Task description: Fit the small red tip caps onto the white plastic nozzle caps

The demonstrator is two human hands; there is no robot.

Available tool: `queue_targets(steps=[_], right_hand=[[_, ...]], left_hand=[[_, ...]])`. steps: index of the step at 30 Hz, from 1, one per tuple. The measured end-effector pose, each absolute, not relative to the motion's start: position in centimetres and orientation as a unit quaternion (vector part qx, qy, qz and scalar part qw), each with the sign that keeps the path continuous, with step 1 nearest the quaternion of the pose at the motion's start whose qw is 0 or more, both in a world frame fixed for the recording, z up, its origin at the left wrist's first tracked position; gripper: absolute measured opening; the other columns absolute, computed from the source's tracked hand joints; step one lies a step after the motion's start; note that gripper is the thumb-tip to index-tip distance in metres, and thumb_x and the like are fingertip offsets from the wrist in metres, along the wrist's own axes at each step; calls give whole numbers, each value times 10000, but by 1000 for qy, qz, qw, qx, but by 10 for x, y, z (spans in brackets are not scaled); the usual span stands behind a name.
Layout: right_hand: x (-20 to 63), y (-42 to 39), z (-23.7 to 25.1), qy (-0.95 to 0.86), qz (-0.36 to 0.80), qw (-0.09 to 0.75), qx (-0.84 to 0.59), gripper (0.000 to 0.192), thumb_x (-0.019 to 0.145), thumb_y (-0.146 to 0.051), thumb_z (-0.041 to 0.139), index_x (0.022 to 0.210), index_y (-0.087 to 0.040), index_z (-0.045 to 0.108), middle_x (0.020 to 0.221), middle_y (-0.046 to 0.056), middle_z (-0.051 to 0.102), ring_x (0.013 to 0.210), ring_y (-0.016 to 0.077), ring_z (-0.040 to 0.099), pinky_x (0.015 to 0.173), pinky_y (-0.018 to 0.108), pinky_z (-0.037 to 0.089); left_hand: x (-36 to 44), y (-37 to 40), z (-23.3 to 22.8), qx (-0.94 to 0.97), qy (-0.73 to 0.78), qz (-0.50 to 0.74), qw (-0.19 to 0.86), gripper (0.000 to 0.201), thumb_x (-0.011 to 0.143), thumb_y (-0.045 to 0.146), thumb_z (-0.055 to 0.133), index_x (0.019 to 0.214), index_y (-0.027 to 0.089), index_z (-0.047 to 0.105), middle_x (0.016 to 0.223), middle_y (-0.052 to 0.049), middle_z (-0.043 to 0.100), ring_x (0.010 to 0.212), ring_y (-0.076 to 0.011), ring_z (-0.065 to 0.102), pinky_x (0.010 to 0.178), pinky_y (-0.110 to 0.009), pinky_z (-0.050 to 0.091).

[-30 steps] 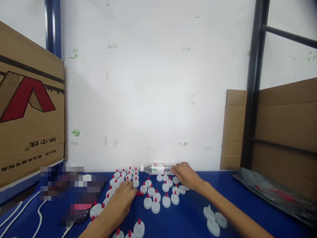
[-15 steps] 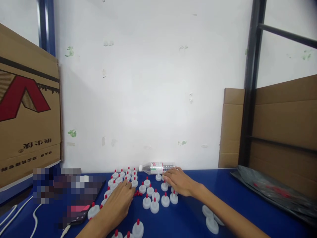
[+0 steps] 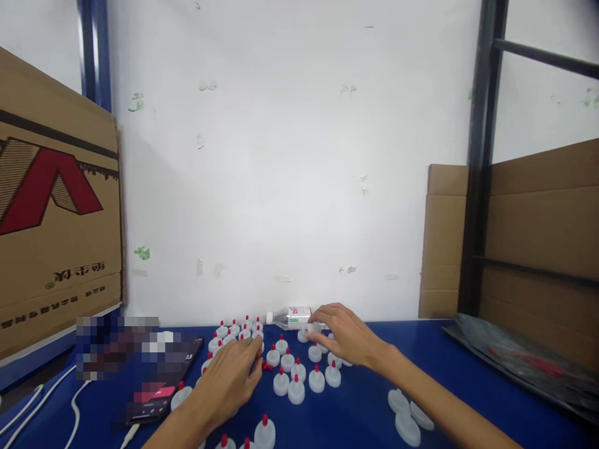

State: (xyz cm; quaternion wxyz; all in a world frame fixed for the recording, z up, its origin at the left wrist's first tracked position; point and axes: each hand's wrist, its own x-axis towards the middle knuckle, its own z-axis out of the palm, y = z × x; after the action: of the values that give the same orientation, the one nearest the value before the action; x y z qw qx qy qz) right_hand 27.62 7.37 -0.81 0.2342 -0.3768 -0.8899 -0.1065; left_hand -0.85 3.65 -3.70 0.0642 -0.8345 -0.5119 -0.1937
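Observation:
My left hand (image 3: pixel 234 371) is low over the blue table, its fingers bent and thumb drawn in beside a small pile of loose red tips (image 3: pixel 267 366). Whatever those fingers pinch, if anything, is hidden. My right hand (image 3: pixel 346 333) has thumb and fingers curved around a translucent white cap (image 3: pixel 314 327), in front of the lying clear bottle (image 3: pixel 299 317). Between and around both hands stand several white caps with red tips (image 3: pixel 296 391). One white cap without a visible red tip (image 3: pixel 302 335) stands just left of my right thumb.
More red-tipped caps (image 3: pixel 265 433) stand near the front edge. Several plain white discs (image 3: pixel 407 428) lie to the right. A phone (image 3: pixel 159 393) and white cables (image 3: pixel 75 405) occupy the left. Cardboard boxes (image 3: pixel 60 249) flank the table, with a grey plastic bag (image 3: pixel 515 362) at right.
My right hand has lifted slightly, its fingers now curved around a white cap. My left hand has moved slightly nearer the red tips. The whole view has shifted a little to the left.

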Motion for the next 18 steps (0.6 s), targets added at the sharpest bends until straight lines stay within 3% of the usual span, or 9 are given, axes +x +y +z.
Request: queue_targets(steps=[2, 5, 10, 13, 18], right_hand=[[271, 67, -7, -890, -119, 237, -372, 295, 982, -433, 626, 1157, -196, 638, 1094, 80, 694, 973, 250, 649, 895, 384, 471], [261, 58, -7, -898, -132, 227, -352, 188, 988, -302, 631, 1156, -222, 605, 1118, 64, 672, 905, 221, 656, 806, 341, 492], [249, 46, -7, -922, -135, 200, -304, 114, 1033, -268, 534, 1113, -223, 602, 1060, 46, 680, 951, 209, 651, 858, 327, 497], [244, 41, -8, -932, -126, 186, -284, 177, 1024, -276, 560, 1190, -217, 582, 1081, 50, 688, 993, 212, 644, 885, 322, 500], [238, 35, -9, -940, -114, 163, -278, 496, 922, -213, 717, 1358, -231, 480, 1136, 51, 667, 1040, 229, 634, 882, 313, 511]], left_hand=[[-8, 37, -37, -837, -498, -216, 60, 160, 949, 135, 453, 897, 217, 580, 888, -26, 686, 837, -230, 639, 742, -332, 435], [-8, 40, -40, -851, -456, -250, 74, 177, 992, 189, 456, 973, 227, 628, 962, -30, 698, 878, -237, 643, 786, -352, 442], [-6, 46, -47, -852, -425, -305, 30, 204, 1017, 246, 485, 1021, 233, 688, 962, -32, 711, 881, -221, 664, 787, -324, 458], [-2, 44, -48, -843, -417, -337, -36, 184, 1003, 241, 518, 984, 240, 701, 936, -11, 723, 865, -200, 668, 788, -301, 465], [9, 36, -46, -818, -404, -395, -114, 117, 965, 247, 589, 942, 237, 703, 912, 8, 728, 792, -174, 656, 760, -275, 467]])
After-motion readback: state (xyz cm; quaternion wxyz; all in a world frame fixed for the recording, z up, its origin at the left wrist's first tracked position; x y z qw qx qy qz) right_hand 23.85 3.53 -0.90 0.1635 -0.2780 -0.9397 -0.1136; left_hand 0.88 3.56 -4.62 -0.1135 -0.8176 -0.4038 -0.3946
